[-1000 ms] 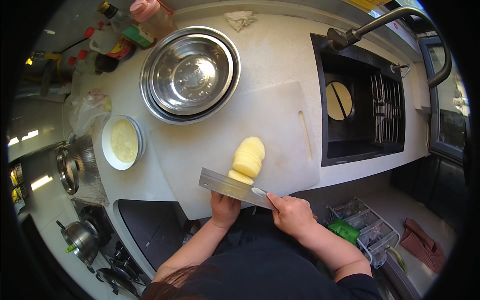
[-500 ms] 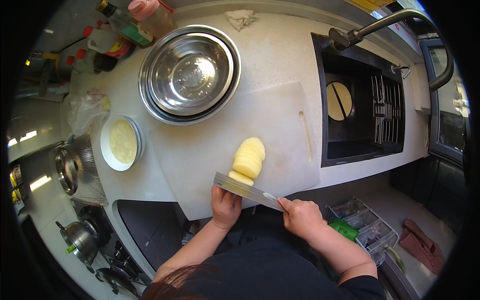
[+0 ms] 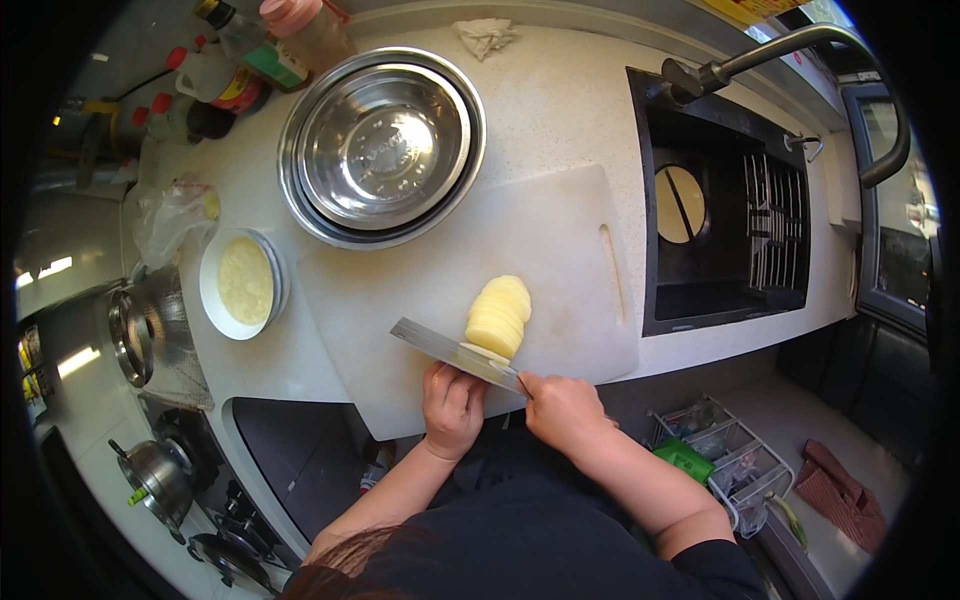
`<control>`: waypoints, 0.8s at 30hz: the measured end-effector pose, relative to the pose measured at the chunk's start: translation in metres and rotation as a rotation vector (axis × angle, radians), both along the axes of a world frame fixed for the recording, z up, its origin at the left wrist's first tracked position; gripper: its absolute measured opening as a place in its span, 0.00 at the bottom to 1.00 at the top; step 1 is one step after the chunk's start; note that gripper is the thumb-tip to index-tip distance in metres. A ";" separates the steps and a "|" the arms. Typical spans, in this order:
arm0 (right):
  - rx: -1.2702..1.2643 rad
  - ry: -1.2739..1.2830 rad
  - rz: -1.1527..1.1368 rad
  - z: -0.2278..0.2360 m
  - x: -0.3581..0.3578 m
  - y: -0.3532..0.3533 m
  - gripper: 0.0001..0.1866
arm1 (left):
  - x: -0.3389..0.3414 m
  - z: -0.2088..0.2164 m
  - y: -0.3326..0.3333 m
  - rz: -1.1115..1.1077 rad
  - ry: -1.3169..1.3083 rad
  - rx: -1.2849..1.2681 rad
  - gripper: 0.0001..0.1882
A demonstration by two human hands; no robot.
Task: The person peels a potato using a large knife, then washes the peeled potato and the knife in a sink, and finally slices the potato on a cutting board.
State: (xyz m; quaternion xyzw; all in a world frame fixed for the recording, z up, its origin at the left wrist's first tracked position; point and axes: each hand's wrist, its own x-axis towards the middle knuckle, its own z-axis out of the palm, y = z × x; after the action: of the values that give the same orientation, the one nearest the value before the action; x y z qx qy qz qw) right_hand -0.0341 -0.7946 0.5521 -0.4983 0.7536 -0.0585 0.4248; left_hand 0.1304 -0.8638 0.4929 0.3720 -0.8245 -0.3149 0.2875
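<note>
A row of pale yellow slices, apparently peeled potato [image 3: 498,318], leans together on the white cutting board [image 3: 395,300]. My right hand [image 3: 565,410] grips the handle of a wide-bladed kitchen knife [image 3: 455,352]. Its blade slants to the upper left across the near end of the row, and the nearest slice lies against its far side. My left hand [image 3: 453,408] is on the near side of the blade, fingers curled close to it. Whatever those fingers hold, if anything, is hidden.
Nested steel bowls [image 3: 385,150] stand behind the board, partly over its far edge. At its left is a white bowl [image 3: 243,285] with pale yellow contents. A black sink [image 3: 700,270] with a tall faucet [image 3: 800,40] lies right; bottles [image 3: 250,60] crowd the back left.
The knife and my right hand have shifted left, the blade tip rising further over the board. The nearest slice now sits closer to the row. My left hand has barely moved.
</note>
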 end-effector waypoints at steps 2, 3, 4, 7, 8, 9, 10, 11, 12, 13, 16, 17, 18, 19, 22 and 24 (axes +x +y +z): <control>0.017 0.028 -0.035 -0.015 0.007 -0.008 0.10 | 0.001 0.000 0.001 -0.009 -0.001 0.022 0.18; 0.025 0.043 -0.052 -0.020 0.010 -0.010 0.12 | 0.001 0.000 0.001 -0.013 -0.001 0.034 0.18; 0.016 0.040 -0.043 -0.025 0.012 -0.011 0.12 | 0.000 0.002 0.001 -0.007 -0.001 0.014 0.18; -0.064 0.027 -0.035 -0.027 0.012 -0.010 0.12 | -0.002 0.004 0.000 0.005 0.000 -0.023 0.17; -0.126 0.015 -0.046 -0.024 0.009 -0.006 0.12 | 0.000 0.002 0.001 0.004 -0.001 -0.020 0.17; -0.190 0.002 -0.058 -0.019 0.007 -0.002 0.13 | 0.002 0.001 0.000 0.001 -0.004 -0.020 0.18; -0.207 0.028 -0.065 -0.012 0.007 0.003 0.13 | 0.004 0.001 0.000 -0.001 -0.016 -0.002 0.17; -0.225 0.055 -0.073 -0.001 0.007 0.010 0.14 | 0.006 0.001 -0.001 -0.003 -0.029 0.016 0.17; -0.241 0.083 -0.082 0.009 0.006 0.015 0.14 | 0.007 0.000 -0.001 -0.007 -0.040 0.034 0.17; -0.241 0.093 -0.057 0.016 0.005 0.019 0.15 | 0.008 -0.004 0.000 0.000 -0.030 -0.001 0.19; -0.238 0.127 -0.005 0.027 0.002 0.028 0.18 | 0.016 -0.018 0.010 0.003 -0.060 0.020 0.19; -0.237 0.136 -0.001 0.027 0.002 0.030 0.18 | 0.019 -0.023 0.013 0.012 -0.071 0.034 0.19; -0.236 0.140 0.002 0.027 0.002 0.031 0.18 | 0.019 -0.024 0.014 0.009 -0.065 0.044 0.19; -0.242 0.143 0.001 0.026 0.002 0.031 0.18 | 0.020 -0.024 0.014 0.007 -0.060 0.053 0.19; -0.262 0.153 -0.015 0.020 0.002 0.033 0.17 | 0.017 -0.020 0.011 0.002 -0.048 0.044 0.19; -0.282 0.159 -0.037 0.018 0.003 0.032 0.15 | 0.015 -0.016 0.010 0.003 -0.042 0.029 0.19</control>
State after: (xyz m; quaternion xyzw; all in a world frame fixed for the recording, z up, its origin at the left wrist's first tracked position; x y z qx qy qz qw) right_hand -0.0309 -0.7623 0.5703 -0.5418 0.7783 -0.1319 0.2886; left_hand 0.1453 -0.8541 0.4766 0.3838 -0.8252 -0.3184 0.2653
